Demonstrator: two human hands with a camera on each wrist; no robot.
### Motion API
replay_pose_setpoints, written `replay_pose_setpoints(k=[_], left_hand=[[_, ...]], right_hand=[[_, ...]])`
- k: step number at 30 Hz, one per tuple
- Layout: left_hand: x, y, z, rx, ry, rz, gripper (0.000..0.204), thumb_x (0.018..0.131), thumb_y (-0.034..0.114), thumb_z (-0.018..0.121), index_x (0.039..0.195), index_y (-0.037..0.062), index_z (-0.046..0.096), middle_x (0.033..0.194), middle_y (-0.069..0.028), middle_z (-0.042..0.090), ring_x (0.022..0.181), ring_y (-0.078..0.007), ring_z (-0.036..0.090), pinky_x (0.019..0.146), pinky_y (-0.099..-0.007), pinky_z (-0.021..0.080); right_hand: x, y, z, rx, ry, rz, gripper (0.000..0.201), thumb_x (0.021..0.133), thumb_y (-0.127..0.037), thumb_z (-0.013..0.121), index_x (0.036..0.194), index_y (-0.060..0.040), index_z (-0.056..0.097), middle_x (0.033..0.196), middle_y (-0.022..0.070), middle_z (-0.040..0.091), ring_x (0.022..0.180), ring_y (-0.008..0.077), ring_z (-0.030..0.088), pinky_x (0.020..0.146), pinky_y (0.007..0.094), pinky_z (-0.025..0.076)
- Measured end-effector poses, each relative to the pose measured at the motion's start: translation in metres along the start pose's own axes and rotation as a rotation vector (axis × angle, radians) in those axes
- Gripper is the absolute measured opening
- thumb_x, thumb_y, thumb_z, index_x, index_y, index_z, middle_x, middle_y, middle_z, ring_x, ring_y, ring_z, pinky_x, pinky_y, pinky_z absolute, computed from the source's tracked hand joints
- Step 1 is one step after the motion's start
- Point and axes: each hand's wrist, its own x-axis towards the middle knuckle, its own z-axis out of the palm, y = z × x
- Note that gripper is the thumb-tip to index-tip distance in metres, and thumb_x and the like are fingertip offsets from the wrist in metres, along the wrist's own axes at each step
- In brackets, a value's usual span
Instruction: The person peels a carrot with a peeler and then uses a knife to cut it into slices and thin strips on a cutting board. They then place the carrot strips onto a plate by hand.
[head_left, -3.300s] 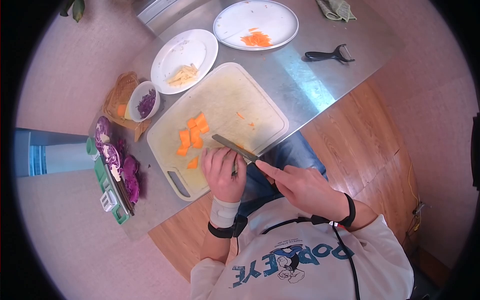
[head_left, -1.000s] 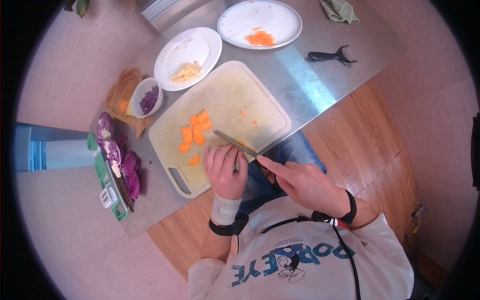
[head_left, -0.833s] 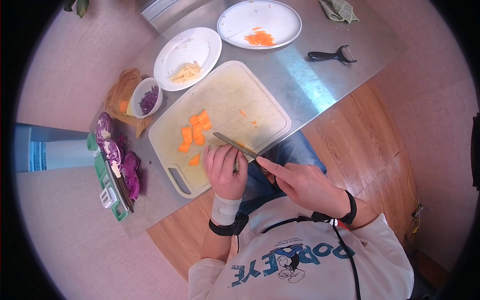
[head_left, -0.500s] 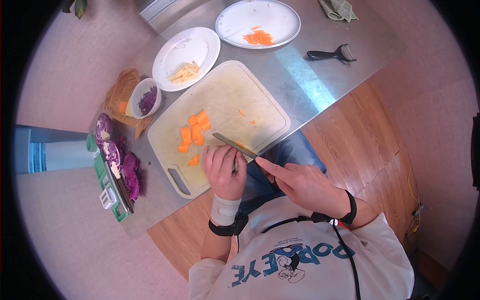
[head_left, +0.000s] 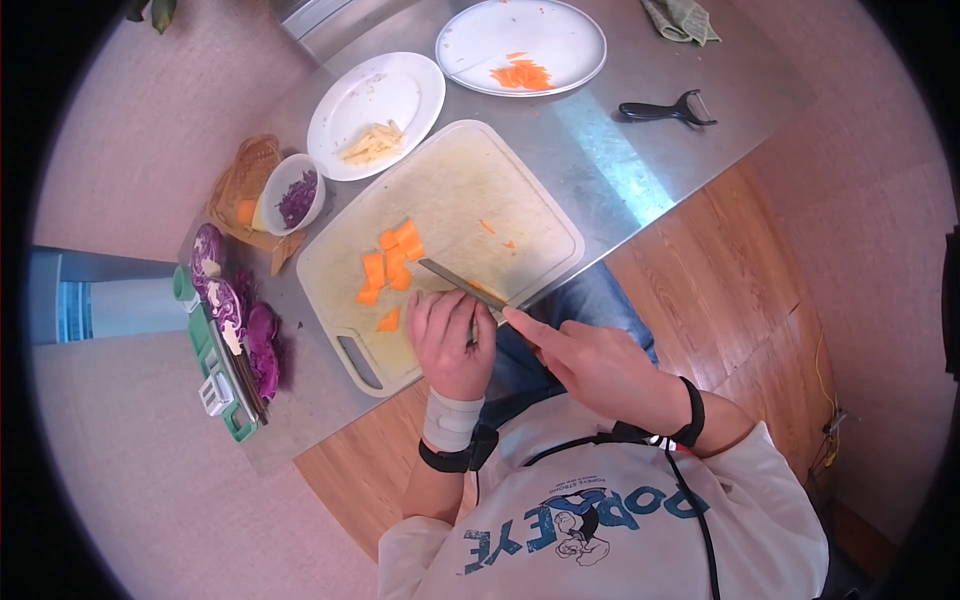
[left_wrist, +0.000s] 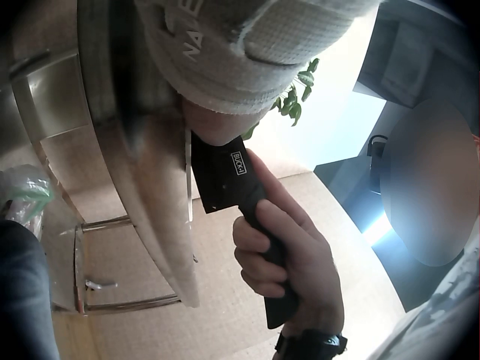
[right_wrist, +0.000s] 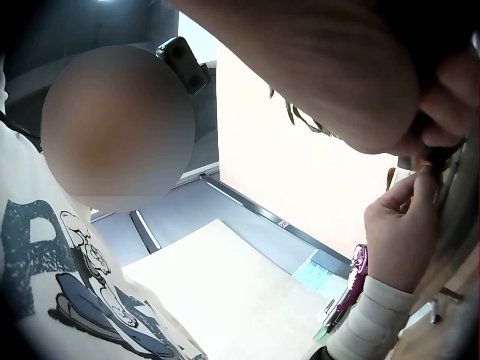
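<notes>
My right hand (head_left: 605, 365) grips a dark kitchen knife (head_left: 455, 278) by its handle, index finger stretched along the spine. In the left wrist view its black blade (left_wrist: 219, 176) stands on edge close to my left hand. That hand (head_left: 450, 345), fingers curled, is at the near edge of the pale cutting board (head_left: 470, 190), right beside the blade. A bit of orange carrot (right_wrist: 424, 160) shows at its fingertips in the right wrist view; the rest is hidden. Orange slivers lie along the blade's far side. Several flat carrot pieces (head_left: 374, 267) lie on the board's left part.
Behind the board stand a white plate (head_left: 345, 100) with pale strips and an oval plate (head_left: 560, 50) with carrot shreds. Left are a bowl (head_left: 272, 215) of shredded purple cabbage, a wicker basket (head_left: 235, 190), cut cabbage (head_left: 262, 350) and a green-white slicer (head_left: 205, 350). A peeler (head_left: 655, 110) lies right.
My right hand and the knife have shifted slightly left and away from my body. My left hand stays nearly in place, and the carrot pieces on the board lie as before.
</notes>
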Motion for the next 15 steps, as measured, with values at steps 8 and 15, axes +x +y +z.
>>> replay_pose_setpoints(k=[8, 15], left_hand=[[0.002, 0.002, 0.001, 0.001, 0.000, 0.000, 0.019, 0.085, 0.003, 0.079, 0.103, 0.0040, 0.078, 0.109, -0.0067, 0.073, 0.108, -0.0289, 0.066, 0.114, -0.0548, 0.045], [0.002, 0.003, 0.000, -0.008, 0.006, -0.014, 0.018, 0.086, 0.002, 0.077, 0.104, 0.0040, 0.077, 0.109, -0.0072, 0.073, 0.108, -0.0302, 0.066, 0.114, -0.0543, 0.044]], right_hand=[[0.004, 0.010, -0.012, 0.064, 0.143, 0.005, 0.062, 0.094, -0.003, 0.067, 0.154, -0.0116, 0.056, 0.072, 0.0126, 0.061, 0.061, 0.0337, 0.064, 0.058, 0.0458, 0.054], [-0.001, 0.007, -0.013, 0.063, 0.099, -0.009, 0.064, 0.094, -0.002, 0.067, 0.156, -0.0111, 0.053, 0.072, 0.0124, 0.062, 0.061, 0.0334, 0.064, 0.058, 0.0454, 0.054]])
